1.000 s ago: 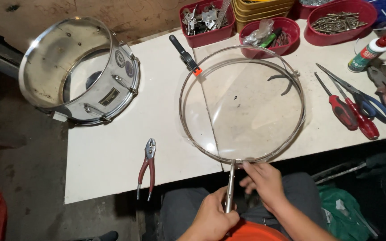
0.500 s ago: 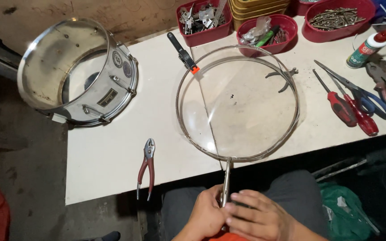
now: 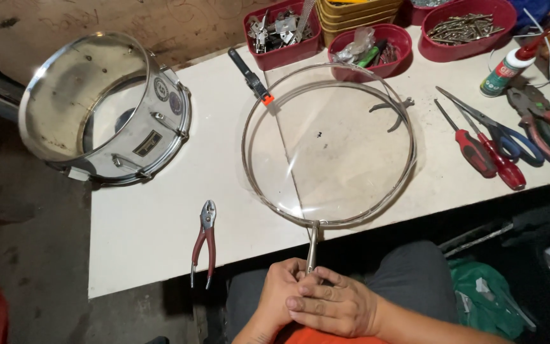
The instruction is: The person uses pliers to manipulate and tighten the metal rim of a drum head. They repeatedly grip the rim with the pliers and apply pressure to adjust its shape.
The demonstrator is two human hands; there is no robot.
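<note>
Currently: both hands clasp the tool handle [image 3: 311, 247] clamped on the metal hoop [image 3: 329, 145].
Left hand [image 3: 279, 290] and right hand [image 3: 337, 304] are closed together below the table [image 3: 141, 236] edge. Red bins hold brackets [image 3: 279, 24], screws [image 3: 463, 25].

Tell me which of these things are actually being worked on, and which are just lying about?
In use:
left hand
right hand
metal tool gripped by both
clear drumhead hoop it clamps

Lying about:
drum shell
red-handled pliers
screwdrivers
scissors
red bins
</note>
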